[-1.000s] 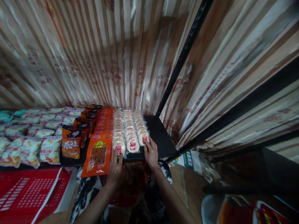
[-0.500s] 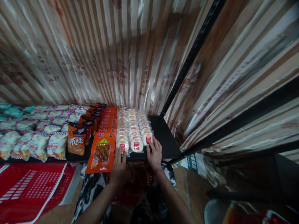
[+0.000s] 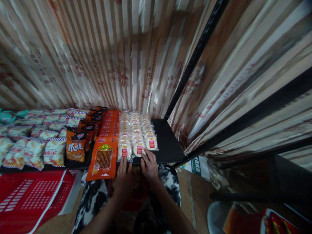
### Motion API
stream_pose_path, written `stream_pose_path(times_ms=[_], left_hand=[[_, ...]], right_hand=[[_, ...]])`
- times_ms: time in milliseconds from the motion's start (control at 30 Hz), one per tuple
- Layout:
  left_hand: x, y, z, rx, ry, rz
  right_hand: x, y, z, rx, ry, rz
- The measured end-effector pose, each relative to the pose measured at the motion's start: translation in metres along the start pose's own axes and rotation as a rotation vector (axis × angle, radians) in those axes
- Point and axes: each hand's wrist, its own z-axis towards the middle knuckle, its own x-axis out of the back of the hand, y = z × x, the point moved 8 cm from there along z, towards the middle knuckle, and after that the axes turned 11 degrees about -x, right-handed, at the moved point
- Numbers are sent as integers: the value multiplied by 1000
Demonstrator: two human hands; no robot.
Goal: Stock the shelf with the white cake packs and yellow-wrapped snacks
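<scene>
Three rows of clear-wrapped round white rice crackers [image 3: 125,149] with red labels lie overlapped on a black shelf [image 3: 167,139]. My left hand [image 3: 124,174] is at the front of the left row, fingers stretched out, the tips against the lower edge of the front packet. The fingertips of my right hand [image 3: 149,165] rest on the front packet of the middle row [image 3: 139,148], fingers extended and apart. The front packet of the right row [image 3: 151,141] lies flat, untouched. Neither hand grasps anything.
Left of the crackers are orange snack-stick packets [image 3: 104,159], orange-black bags [image 3: 75,145] and several white snack bags [image 3: 55,152]. A red basket [image 3: 36,191] stands below the shelf. A black post [image 3: 192,65] rises at the shelf's right corner, before striped sheeting [image 3: 97,48].
My right hand has moved left from the right row's front packet to the middle row's. My left hand stays by the left row. The view has shifted slightly right.
</scene>
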Motion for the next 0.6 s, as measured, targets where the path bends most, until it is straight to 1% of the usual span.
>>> stream_pose_path(times_ms=[133,300,467,600], left_hand=[[3,1,2,-20,6,-12],[3,1,2,-16,30,-14],[0,1,2,-18,47,-9],[14,6,4,-68,98,-50]], right_hand=[[-3,0,4,-21,6,18],[-2,0,0,-39,23,31],[-4,-3,-2,-28,-9,31],[4,-8,-8,-10,16,73]])
